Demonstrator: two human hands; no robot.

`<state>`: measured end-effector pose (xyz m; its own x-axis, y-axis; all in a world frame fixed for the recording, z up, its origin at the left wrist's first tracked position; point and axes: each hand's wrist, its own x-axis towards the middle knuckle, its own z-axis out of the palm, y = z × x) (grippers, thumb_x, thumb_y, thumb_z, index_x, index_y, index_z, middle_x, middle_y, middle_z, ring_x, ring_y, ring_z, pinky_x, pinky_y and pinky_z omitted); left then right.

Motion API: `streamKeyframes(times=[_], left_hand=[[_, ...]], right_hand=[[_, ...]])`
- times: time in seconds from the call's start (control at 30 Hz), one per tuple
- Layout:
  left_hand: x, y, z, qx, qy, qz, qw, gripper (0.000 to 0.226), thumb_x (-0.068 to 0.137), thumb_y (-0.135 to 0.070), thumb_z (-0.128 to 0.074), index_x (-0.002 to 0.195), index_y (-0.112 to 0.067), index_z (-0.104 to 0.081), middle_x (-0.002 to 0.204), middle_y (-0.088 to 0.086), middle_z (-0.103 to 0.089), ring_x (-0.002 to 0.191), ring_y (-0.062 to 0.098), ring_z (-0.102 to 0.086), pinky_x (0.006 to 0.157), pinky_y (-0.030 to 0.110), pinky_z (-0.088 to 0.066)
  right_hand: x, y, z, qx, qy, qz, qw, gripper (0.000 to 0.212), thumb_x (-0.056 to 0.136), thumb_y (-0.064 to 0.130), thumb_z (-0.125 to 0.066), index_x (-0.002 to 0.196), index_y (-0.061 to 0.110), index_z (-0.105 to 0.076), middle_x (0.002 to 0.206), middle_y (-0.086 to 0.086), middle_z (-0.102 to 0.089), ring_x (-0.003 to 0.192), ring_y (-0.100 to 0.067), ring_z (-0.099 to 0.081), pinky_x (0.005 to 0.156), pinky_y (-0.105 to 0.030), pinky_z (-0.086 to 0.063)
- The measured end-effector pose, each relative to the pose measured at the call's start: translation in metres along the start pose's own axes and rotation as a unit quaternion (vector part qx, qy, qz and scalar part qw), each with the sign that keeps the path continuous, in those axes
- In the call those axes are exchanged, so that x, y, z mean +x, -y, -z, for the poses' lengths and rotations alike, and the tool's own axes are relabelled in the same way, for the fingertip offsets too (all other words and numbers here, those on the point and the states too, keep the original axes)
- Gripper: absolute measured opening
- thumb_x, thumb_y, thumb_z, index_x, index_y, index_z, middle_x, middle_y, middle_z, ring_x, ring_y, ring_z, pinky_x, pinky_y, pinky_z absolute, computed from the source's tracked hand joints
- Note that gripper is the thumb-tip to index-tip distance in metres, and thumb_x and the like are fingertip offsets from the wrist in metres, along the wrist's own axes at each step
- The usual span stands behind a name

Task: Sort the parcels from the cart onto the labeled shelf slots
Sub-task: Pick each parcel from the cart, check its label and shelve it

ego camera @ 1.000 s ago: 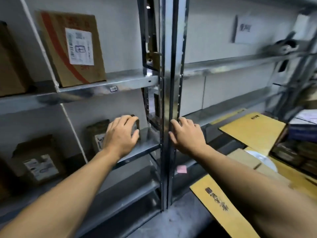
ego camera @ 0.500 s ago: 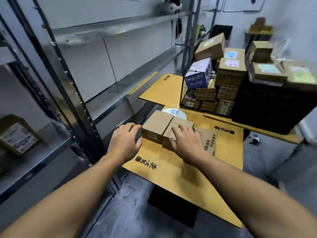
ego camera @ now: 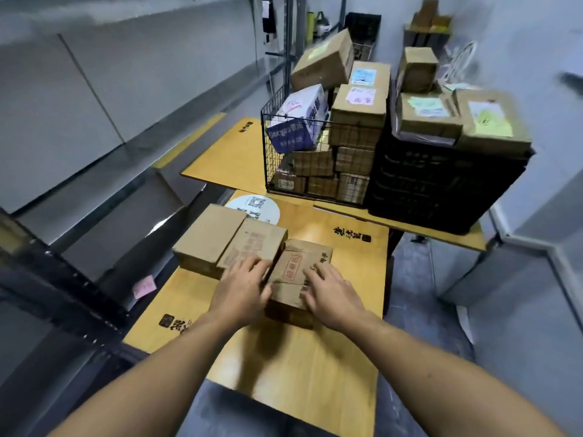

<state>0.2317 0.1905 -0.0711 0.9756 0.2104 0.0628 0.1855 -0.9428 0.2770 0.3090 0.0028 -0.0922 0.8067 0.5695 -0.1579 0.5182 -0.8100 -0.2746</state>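
Yellow board (ego camera: 284,383): is lying nearest me as the work surface; both forearms are reaching out over it.
Left hand (ego camera: 243,290): is gripping the left edge of the near parcel, with its fingers curling over the top.
Right hand (ego camera: 332,296): is gripping the right side of the same parcel, with its fingers bending over the top. The frame is blurring here, so I am not judging how firm either hold is.
Near parcel (ego camera: 291,274): a small brown carton with a red stamp. It is sitting on the board between the 2 hands, and its far-left edge is touching the middle carton (ego camera: 252,242).
Step (judgement): the parcel is being taken up for shelving and no lift is showing yet.
Risk 1: the left fingers are overlapping the seam with the middle carton, so a lift may drag that carton or the left carton (ego camera: 206,234) beside it.
Risk 2: the parcel's top flap is looking creased, so squeezing it may buckle it.
Pink note (ego camera: 143,287): is sticking to the dark frame at the left. I am not able to read it.
White disc (ego camera: 252,205): is lying flat just behind the 2 cartons.
Shelf (ego camera: 104,159): is running along the left, with its slots well apart from the parcel.
Risk 3: no slot label is reading legibly from here, so a wrong slot is possible.
Wire basket (ego camera: 271,146): is standing farther back, with parcels piling above its rim.
Black crate (ego camera: 441,190): is standing beside the basket, carrying more cartons on top.
Risk 4: the topmost carton (ego camera: 325,59) is tilting, so a knock to the table may topple it.
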Motion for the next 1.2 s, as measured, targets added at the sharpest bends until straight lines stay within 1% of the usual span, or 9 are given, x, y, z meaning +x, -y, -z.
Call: streamKeyframes(times=[0.2,0.37,0.5,0.63,0.73,0.87,1.0,1.1,1.2], left_hand=[[0.004,-0.01,-0.038,-0.033,0.055,0.026,0.998,0.05,0.095,-0.042,-0.049,0.142,-0.03,-0.039,0.14,-0.006,-0.041,0.123,0.018,-0.041,0.103,0.034,-0.039],[-0.006,-0.012,-0.057,-0.096,0.07,0.049,0.992,0.048,0.094,-0.036,-0.056,0.14,-0.025,-0.045,0.142,-0.004,-0.038,0.124,0.019,-0.038,0.107,0.03,-0.034],[-0.004,-0.012,-0.061,-0.149,0.072,0.09,0.982,0.052,0.094,-0.033,-0.058,0.143,-0.022,-0.043,0.144,0.002,-0.037,0.129,0.022,-0.04,0.108,0.031,-0.033],[-0.005,-0.014,-0.065,-0.174,0.093,0.113,0.974,0.057,0.096,-0.034,-0.055,0.148,-0.026,-0.034,0.148,0.0,-0.038,0.132,0.021,-0.038,0.111,0.033,-0.032],[-0.005,-0.016,-0.065,-0.185,0.069,0.109,0.974,0.057,0.094,-0.034,-0.059,0.146,-0.025,-0.038,0.146,-0.002,-0.042,0.131,0.019,-0.04,0.109,0.031,-0.032],[-0.006,-0.027,-0.061,-0.231,0.006,0.081,0.97,0.055,0.088,-0.03,-0.068,0.138,-0.02,-0.049,0.134,0.0,-0.049,0.124,0.016,-0.047,0.098,0.017,-0.032],[-0.009,-0.044,-0.051,-0.33,-0.067,0.077,0.938,0.051,0.082,-0.036,-0.065,0.13,-0.023,-0.057,0.123,-0.005,-0.052,0.115,0.008,-0.053,0.098,0.024,-0.042],[-0.008,-0.049,-0.038,-0.425,-0.112,0.091,0.894,0.043,0.084,-0.033,-0.061,0.127,-0.03,-0.057,0.119,-0.01,-0.056,0.11,0.004,-0.057,0.095,0.037,-0.051],[-0.004,-0.048,-0.025,-0.495,-0.145,0.12,0.848,0.038,0.086,-0.029,-0.059,0.123,-0.039,-0.056,0.118,-0.003,-0.059,0.106,0.004,-0.059,0.093,0.04,-0.053]], right_hand=[[0.002,-0.019,-0.022,0.074,0.034,-0.01,0.997,0.053,0.101,0.046,-0.045,0.151,0.032,-0.031,0.165,0.001,-0.011,0.153,-0.022,-0.003,0.121,-0.047,-0.025],[-0.003,-0.028,-0.041,0.159,-0.005,-0.03,0.987,0.052,0.099,0.049,-0.048,0.148,0.036,-0.039,0.16,0.01,-0.016,0.145,-0.017,-0.02,0.118,-0.04,-0.029],[-0.006,-0.026,-0.052,0.284,-0.065,-0.106,0.951,0.047,0.096,0.041,-0.06,0.141,0.04,-0.049,0.158,0.003,-0.023,0.143,-0.023,-0.029,0.117,-0.041,-0.031],[-0.008,-0.026,-0.053,0.368,-0.025,-0.118,0.922,0.05,0.098,0.037,-0.058,0.146,0.042,-0.042,0.146,-0.001,-0.041,0.135,-0.02,-0.042,0.112,-0.033,-0.037],[-0.006,-0.027,-0.05,0.397,-0.034,-0.127,0.908,0.05,0.098,0.035,-0.059,0.145,0.039,-0.044,0.142,-0.002,-0.046,0.131,-0.019,-0.046,0.108,-0.03,-0.04],[-0.003,-0.024,-0.039,0.418,-0.076,-0.155,0.892,0.045,0.098,0.034,-0.059,0.141,0.036,-0.049,0.139,-0.002,-0.049,0.127,-0.019,-0.049,0.098,-0.025,-0.04],[-0.007,-0.025,-0.026,0.456,-0.129,-0.134,0.87,0.045,0.096,0.035,-0.062,0.138,0.04,-0.049,0.14,0.003,-0.049,0.126,-0.012,-0.048,0.101,-0.026,-0.04],[-0.008,-0.028,-0.011,0.466,-0.15,-0.086,0.868,0.044,0.096,0.034,-0.062,0.135,0.046,-0.047,0.138,0.013,-0.047,0.119,0.008,-0.045,0.095,-0.012,-0.035],[-0.007,-0.035,0.005,0.46,-0.173,-0.041,0.87,0.045,0.096,0.033,-0.062,0.136,0.046,-0.046,0.139,0.015,-0.047,0.122,0.019,-0.039,0.097,-0.006,-0.033]])
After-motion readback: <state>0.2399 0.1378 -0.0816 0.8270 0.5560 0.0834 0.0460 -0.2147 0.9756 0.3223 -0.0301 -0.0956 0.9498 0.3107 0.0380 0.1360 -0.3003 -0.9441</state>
